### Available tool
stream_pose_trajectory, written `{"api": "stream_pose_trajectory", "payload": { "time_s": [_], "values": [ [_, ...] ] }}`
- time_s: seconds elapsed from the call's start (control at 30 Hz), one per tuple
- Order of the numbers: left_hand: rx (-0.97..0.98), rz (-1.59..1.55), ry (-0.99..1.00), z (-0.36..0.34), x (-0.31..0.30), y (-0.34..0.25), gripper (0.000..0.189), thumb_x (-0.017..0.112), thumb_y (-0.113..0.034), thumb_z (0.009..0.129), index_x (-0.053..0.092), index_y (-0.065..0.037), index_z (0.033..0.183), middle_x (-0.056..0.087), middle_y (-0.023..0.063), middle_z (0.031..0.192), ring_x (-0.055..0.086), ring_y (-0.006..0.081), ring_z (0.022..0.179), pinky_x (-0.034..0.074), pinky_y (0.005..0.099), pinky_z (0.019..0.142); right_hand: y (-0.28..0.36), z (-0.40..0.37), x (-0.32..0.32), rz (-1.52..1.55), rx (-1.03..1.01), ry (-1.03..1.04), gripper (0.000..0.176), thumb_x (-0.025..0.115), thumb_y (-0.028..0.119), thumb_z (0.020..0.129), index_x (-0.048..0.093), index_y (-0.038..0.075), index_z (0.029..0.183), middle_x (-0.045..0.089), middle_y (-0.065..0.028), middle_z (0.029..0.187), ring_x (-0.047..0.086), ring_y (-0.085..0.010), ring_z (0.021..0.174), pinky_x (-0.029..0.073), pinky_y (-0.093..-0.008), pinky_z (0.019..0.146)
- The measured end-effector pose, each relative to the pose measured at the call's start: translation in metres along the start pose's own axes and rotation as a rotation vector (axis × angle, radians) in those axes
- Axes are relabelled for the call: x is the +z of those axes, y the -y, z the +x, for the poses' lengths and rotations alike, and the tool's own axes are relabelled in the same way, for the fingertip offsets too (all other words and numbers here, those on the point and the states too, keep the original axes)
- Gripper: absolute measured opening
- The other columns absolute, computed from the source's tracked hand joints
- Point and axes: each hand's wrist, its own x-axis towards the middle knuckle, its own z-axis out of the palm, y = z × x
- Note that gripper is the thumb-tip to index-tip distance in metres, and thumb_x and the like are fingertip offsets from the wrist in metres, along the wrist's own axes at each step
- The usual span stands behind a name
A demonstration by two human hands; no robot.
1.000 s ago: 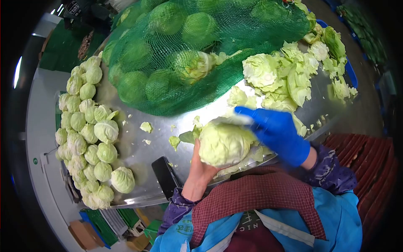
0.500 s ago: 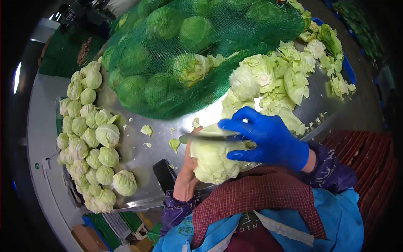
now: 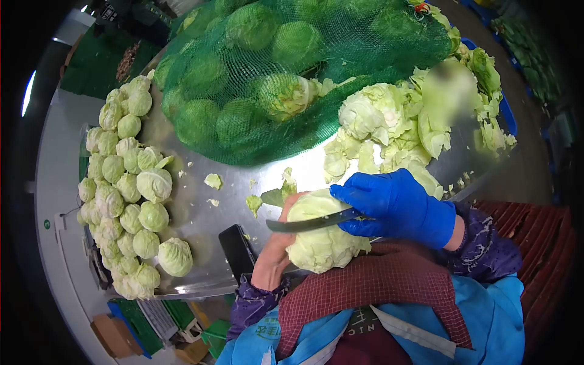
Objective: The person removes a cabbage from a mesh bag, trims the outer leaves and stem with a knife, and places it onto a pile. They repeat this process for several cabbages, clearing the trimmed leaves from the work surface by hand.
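My bare left hand (image 3: 278,244) is wrapped around the left side of a pale green cabbage (image 3: 325,250), holding it just above the table's near edge. Some of its fingers are hidden behind the cabbage. In a blue glove, my right hand (image 3: 398,207) is closed around a knife (image 3: 304,224); its handle is hidden in the fist. The dark, curved blade lies across the cabbage's upper side, its tip pointing left past my left hand. A darker green leaf piece (image 3: 272,197) shows just beyond my left fingers.
A green mesh sack (image 3: 243,143) full of cabbages spans the far side of the metal table (image 3: 201,201). Loose leaves (image 3: 433,125) are heaped at right, partly blurred. Several cabbages (image 3: 154,185) stand in rows at left. A phone (image 3: 236,248) lies near the front edge.
The knife, smeared by motion before, now shows sharply across the cabbage. My right hand has shifted slightly down and right, and its fingers have closed in. The left hand keeps its hold.
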Motion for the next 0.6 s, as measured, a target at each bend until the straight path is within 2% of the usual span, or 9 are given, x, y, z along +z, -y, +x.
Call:
{"api": "stream_pose_trajectory", "payload": {
  "time_s": [0.07,0.13,0.17,0.23,0.3,0.47,0.5,0.53,0.6],
  "values": [
    [-0.066,0.07,-0.083,-0.002,0.008,-0.003,0.093,0.077,-0.045,0.068,0.028,-0.01,0.138,0.043,0.0124,0.132,0.045,0.0257,0.121,0.041,0.0394,0.1,0.003,-0.002,0.002,-0.022,0.011,0.046,0.045,0.075,0.027,0.069,0.061,0.01,0.108,0.062,-0.0036,0.086,0.063,-0.0218,0.064,0.05,-0.0303,0.054],
    [-0.136,0.077,-0.182,-0.001,0.013,-0.004,0.09,0.075,-0.042,0.069,0.028,-0.008,0.138,0.042,0.0128,0.133,0.045,0.0253,0.121,0.04,0.0384,0.101,0.004,-0.004,0.005,-0.194,0.024,0.046,0.027,0.067,0.029,0.075,0.06,0.011,0.094,0.06,-0.0038,0.082,0.062,-0.0236,0.064,0.049,-0.0346,0.051],
    [-0.022,-0.017,-0.064,-0.005,0.006,0.001,0.091,0.074,-0.038,0.068,0.026,-0.006,0.139,0.041,0.0151,0.134,0.044,0.0266,0.123,0.039,0.0382,0.101,-0.007,-0.003,0.005,-0.197,0.025,0.044,0.027,0.067,0.029,0.075,0.06,0.011,0.094,0.06,-0.0038,0.082,0.062,-0.0236,0.064,0.049,-0.0346,0.051],
    [-0.034,-0.014,0.058,-0.004,0.006,-0.001,0.095,0.073,-0.034,0.067,0.022,-0.005,0.141,0.04,0.0171,0.134,0.043,0.028,0.123,0.038,0.0381,0.102,-0.037,0.003,-0.002,-0.049,0.175,-0.273,0.016,0.065,0.023,0.076,0.06,0.01,0.085,0.059,-0.0053,0.076,0.061,-0.0236,0.063,0.049,-0.034,0.052],
    [-0.022,-0.039,0.06,-0.005,0.006,-0.001,0.097,0.074,-0.033,0.066,0.021,-0.006,0.142,0.04,0.0172,0.134,0.043,0.0285,0.124,0.038,0.0382,0.103,-0.041,0.006,-0.018,-0.095,0.38,-0.291,0.012,0.065,0.021,0.078,0.061,0.01,0.082,0.059,-0.0064,0.073,0.06,-0.0244,0.062,0.049,-0.0329,0.054],
    [-0.031,-0.066,0.096,0.0,0.007,-0.004,0.104,0.075,-0.029,0.063,0.013,-0.01,0.146,0.041,0.0171,0.134,0.044,0.0286,0.124,0.037,0.0384,0.103,0.0,0.0,-0.001,0.421,0.281,-0.064,0.04,0.067,0.032,0.082,0.06,0.007,0.113,0.06,-0.0118,0.088,0.058,-0.0219,0.073,0.047,-0.032,0.065],
    [-0.021,-0.073,0.093,-0.002,0.007,-0.004,0.105,0.074,-0.029,0.063,0.012,-0.01,0.146,0.041,0.0169,0.134,0.044,0.0284,0.124,0.037,0.0386,0.103,-0.007,0.0,0.009,0.363,0.215,0.001,0.037,0.067,0.029,0.082,0.061,0.006,0.111,0.062,-0.0115,0.091,0.059,-0.0217,0.075,0.048,-0.0316,0.068],
    [-0.036,-0.127,0.075,-0.007,0.015,-0.012,0.105,0.074,-0.032,0.065,0.011,-0.011,0.147,0.04,0.0155,0.136,0.043,0.0274,0.124,0.035,0.0388,0.105,-0.012,0.002,0.021,0.553,0.228,-0.051,0.031,0.065,0.024,0.084,0.063,0.003,0.107,0.063,-0.0119,0.092,0.06,-0.0238,0.077,0.048,-0.0311,0.071],
    [0.049,-0.243,0.088,-0.003,-0.007,0.011,0.103,0.074,-0.044,0.069,0.015,-0.011,0.146,0.034,0.0125,0.141,0.039,0.0262,0.127,0.033,0.0373,0.106,-0.017,-0.001,0.034,0.745,0.52,-0.017,0.023,0.059,0.016,0.087,0.063,-0.003,0.1,0.065,-0.0095,0.086,0.06,-0.0161,0.074,0.048,-0.0291,0.069]
  ]
}}
